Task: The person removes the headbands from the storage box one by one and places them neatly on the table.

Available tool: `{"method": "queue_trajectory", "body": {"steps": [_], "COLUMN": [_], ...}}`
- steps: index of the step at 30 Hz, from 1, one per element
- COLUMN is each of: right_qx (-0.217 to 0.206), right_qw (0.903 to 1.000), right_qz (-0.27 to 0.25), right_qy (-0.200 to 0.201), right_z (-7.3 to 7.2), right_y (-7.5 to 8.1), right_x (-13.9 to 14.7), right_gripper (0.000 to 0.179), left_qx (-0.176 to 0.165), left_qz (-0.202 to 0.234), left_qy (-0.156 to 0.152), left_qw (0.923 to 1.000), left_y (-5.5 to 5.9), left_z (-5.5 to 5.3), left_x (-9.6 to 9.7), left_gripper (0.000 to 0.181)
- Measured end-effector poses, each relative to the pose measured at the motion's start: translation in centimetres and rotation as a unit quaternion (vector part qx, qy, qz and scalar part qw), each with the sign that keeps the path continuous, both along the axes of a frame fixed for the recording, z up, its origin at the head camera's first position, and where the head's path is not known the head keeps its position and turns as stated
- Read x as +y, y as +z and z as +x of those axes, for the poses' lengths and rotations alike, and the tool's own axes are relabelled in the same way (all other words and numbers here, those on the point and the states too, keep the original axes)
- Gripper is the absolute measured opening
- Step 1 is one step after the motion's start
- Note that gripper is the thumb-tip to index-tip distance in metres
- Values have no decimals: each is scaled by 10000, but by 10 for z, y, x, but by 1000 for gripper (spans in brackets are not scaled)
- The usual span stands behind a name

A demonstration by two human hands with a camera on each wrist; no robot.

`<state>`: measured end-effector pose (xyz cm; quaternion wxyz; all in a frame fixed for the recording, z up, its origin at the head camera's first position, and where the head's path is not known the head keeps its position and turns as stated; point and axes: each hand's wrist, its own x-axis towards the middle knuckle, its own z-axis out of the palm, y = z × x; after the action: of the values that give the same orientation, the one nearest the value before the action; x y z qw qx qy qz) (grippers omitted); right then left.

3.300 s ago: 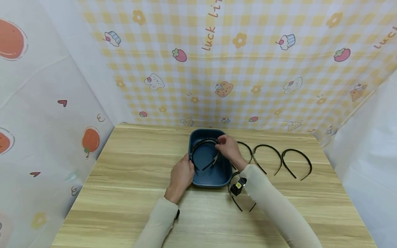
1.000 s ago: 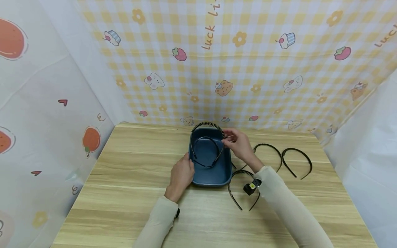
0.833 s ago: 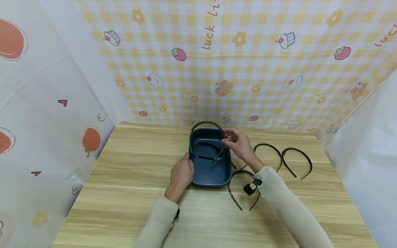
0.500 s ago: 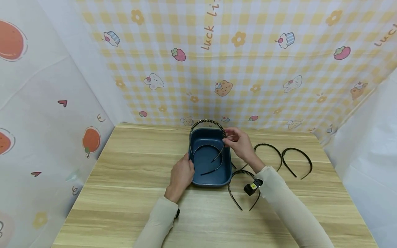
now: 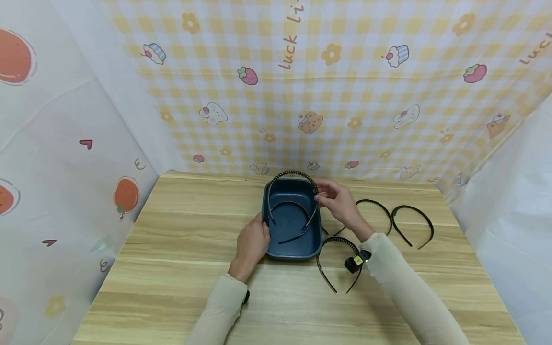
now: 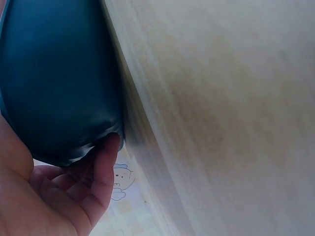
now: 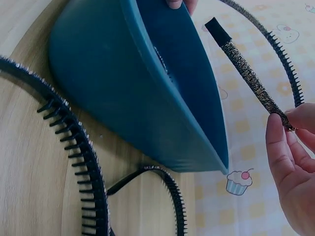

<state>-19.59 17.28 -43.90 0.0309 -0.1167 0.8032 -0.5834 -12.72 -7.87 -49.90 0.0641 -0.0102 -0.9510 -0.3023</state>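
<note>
My left hand (image 5: 252, 242) grips the left wall of a dark blue plastic bin (image 5: 294, 258), its fingers curled against the outside in the left wrist view. Between thumb and fingers, my right hand (image 5: 338, 203) pinches one side of a black toothed headband (image 5: 294, 172) with a glittery gold surface. That headband is held up over the bin, its ends pointing down. Inside the bin lies another thin dark headband (image 5: 290, 238). Near the bin's front right corner, a toothed headband (image 5: 324, 275) rests on the table, partly hidden by the wrist camera.
Farther right on the wooden table (image 5: 185, 230) lie a dark headband (image 5: 384, 207) and another headband (image 5: 431, 225). Ends of one more headband (image 5: 325, 231) show beside the bin, the rest hidden by my right hand. A checked cloth (image 5: 276, 96) hangs behind the table.
The lower headband has tipped over and settled on the bin's floor. My right hand has drawn up and slightly right with its headband. The left hand stays in place.
</note>
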Motion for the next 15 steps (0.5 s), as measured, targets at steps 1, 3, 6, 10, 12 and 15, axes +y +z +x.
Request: {"method": "queue_trajectory", "body": {"steps": [1, 3, 6, 10, 12, 15], "right_qx": [-22, -53, -73, -140, -189, -278], "right_qw": [10000, 9999, 9995, 9992, 9989, 9982], "right_qz": [38, 131, 286, 374, 420, 509], "right_qy": [-9, -35, -80, -100, -105, -126], "right_z": [0, 1, 1, 3, 4, 5], "right_y": [0, 0, -2, -4, -5, -6], "right_x": [2, 5, 11, 20, 24, 32], "right_gripper": [45, 44, 43, 42, 42, 41], "left_qx": [1, 10, 30, 51, 50, 39], "left_qz": [4, 4, -8, -34, -46, -55], "left_qy": [-3, -6, -4, 10, 4, -10], "left_qw": [10000, 10000, 10000, 10000, 10000, 10000], "left_y": [0, 0, -1, 0, 0, -1], "left_z": [0, 0, 0, 0, 0, 0], "left_x": [0, 0, 1, 0, 0, 0], "left_gripper": [31, 31, 31, 29, 27, 30]}}
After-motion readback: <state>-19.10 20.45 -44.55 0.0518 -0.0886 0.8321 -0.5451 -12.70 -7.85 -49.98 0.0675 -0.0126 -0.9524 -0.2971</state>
